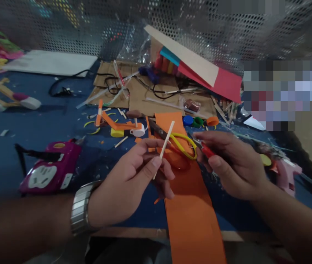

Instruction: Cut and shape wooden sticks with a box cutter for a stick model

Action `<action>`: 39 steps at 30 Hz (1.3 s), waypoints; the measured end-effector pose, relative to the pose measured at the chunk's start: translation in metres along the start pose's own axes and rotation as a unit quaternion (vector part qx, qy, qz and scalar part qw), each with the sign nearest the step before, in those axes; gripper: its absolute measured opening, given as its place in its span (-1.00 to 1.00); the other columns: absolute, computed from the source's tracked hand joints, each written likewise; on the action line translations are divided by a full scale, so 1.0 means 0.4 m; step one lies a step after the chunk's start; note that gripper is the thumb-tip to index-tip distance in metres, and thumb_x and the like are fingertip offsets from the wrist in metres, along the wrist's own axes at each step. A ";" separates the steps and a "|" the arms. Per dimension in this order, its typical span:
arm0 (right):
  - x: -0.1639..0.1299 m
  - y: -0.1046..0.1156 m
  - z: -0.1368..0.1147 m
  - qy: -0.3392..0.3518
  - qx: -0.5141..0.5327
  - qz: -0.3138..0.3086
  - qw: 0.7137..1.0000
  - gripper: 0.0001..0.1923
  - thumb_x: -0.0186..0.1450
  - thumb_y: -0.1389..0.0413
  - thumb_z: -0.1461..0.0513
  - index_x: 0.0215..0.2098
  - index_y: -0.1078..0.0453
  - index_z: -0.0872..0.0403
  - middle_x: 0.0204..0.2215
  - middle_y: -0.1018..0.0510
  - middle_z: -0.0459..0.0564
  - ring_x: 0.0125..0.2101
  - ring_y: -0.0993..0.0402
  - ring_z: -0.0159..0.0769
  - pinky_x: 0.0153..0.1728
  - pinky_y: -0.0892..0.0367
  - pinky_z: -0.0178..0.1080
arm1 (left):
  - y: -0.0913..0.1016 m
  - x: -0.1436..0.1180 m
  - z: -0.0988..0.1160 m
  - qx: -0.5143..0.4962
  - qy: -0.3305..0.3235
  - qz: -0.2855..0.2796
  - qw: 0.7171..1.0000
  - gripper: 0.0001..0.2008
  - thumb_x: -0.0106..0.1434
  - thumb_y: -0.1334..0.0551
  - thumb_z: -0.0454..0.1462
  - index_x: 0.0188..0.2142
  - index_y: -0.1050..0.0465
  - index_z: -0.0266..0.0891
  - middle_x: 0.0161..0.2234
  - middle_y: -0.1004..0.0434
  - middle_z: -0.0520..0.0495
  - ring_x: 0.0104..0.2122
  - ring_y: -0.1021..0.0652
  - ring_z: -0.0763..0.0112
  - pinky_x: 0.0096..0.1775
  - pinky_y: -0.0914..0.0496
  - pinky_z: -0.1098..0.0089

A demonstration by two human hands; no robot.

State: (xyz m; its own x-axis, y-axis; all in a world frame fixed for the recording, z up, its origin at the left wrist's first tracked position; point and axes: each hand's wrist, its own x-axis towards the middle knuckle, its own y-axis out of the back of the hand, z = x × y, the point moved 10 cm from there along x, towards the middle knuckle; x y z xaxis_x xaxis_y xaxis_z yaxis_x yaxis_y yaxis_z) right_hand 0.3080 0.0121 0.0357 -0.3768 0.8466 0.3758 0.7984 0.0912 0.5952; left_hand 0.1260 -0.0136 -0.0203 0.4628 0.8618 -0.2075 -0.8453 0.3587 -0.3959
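Left hand [134, 179], watch on wrist, fingers pinched on a thin stick [164, 145] held tilted above the orange strip [191, 205]. Right hand [234, 165] closed round a red-handled tool [207, 149] (kind unclear), just beside the scissors [172, 141] lying on the strip. Blue desk [2, 161] underneath, purple box [50, 168] at left.

orange paper strip [191, 205], yellow-handled scissors [182, 145] — blue tabletop [2, 161]

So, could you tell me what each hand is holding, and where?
The left hand pinches a thin wooden stick near its lower end; the right hand grips a red-handled tool.
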 end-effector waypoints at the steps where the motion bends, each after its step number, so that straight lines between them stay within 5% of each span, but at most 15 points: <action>1: 0.002 -0.011 -0.011 0.016 -0.011 -0.024 1.000 -0.60 0.53 -0.16 0.11 0.30 -0.46 -0.09 -0.15 -0.74 -0.02 -0.42 -0.64 -0.30 -0.38 -0.51 -0.25 | 0.000 0.000 0.001 0.001 -0.002 0.000 1.000 -0.82 0.62 -0.13 -0.20 0.15 -0.25 -0.10 -0.28 -0.57 0.09 -0.43 -0.69 0.46 -0.34 -0.58 0.43; 4: 0.005 -0.030 -0.040 0.067 -0.048 -0.063 0.995 -0.54 0.48 -0.24 0.15 0.32 -0.43 -0.08 0.03 -0.74 0.02 -0.20 -0.74 -0.21 -0.20 -0.59 -0.23 | 0.001 -0.001 0.008 0.011 -0.007 0.004 1.000 -0.81 0.62 -0.13 -0.20 0.16 -0.25 -0.08 -0.28 -0.57 0.10 -0.43 -0.70 0.48 -0.33 -0.59 0.46; 8: 0.007 -0.017 -0.033 0.048 -0.074 -0.025 0.996 -0.46 0.39 -0.32 0.20 0.30 -0.40 -0.02 0.06 -0.72 0.06 -0.10 -0.74 -0.17 -0.08 -0.62 -0.21 | 0.006 0.001 0.020 0.016 -0.016 0.013 1.000 -0.80 0.62 -0.13 -0.22 0.18 -0.25 -0.09 -0.29 -0.57 0.11 -0.43 -0.70 0.48 -0.29 -0.61 0.45; 16: 0.026 -0.033 -0.050 0.071 -0.124 -0.040 0.989 -0.73 0.57 -0.10 0.21 0.17 -0.48 0.09 -0.06 -0.76 0.12 0.01 -0.75 -0.10 0.01 -0.65 -0.17 | 0.009 0.005 0.020 0.012 -0.009 0.020 1.000 -0.79 0.61 -0.14 -0.16 0.09 -0.41 -0.20 -0.29 -0.49 0.08 -0.48 -0.66 0.48 -0.42 -0.55 0.46; 30: 0.004 -0.078 -0.058 0.112 -0.138 -0.107 0.978 -0.34 0.56 -0.07 0.29 0.58 -0.07 0.02 0.34 -0.55 0.15 0.28 -0.56 -0.12 0.26 -0.53 -0.13 | 0.023 0.001 0.020 0.008 -0.016 0.037 0.999 -0.76 0.62 -0.12 -0.19 0.19 -0.32 -0.19 -0.30 -0.50 0.11 -0.50 -0.68 0.48 -0.37 -0.57 0.44; 39: -0.004 -0.098 -0.067 0.119 -0.065 -0.150 0.979 -0.39 0.55 -0.05 0.37 0.53 -0.22 0.02 0.08 -0.63 0.15 0.04 -0.65 -0.22 -0.03 -0.61 -0.26 | 0.009 0.001 0.017 0.000 -0.007 0.019 1.000 -0.72 0.62 -0.15 -0.17 0.23 -0.32 -0.18 -0.31 -0.50 0.11 -0.48 -0.70 0.48 -0.38 -0.58 0.50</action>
State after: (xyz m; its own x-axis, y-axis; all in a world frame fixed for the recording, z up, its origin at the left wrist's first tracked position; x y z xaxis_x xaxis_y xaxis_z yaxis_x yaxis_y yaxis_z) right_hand 0.2646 -0.0069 0.0310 -0.6966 0.6447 0.3150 0.5740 0.2373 0.7837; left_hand 0.1213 -0.0093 -0.0158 0.4263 0.8801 -0.2091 -0.8624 0.3256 -0.3877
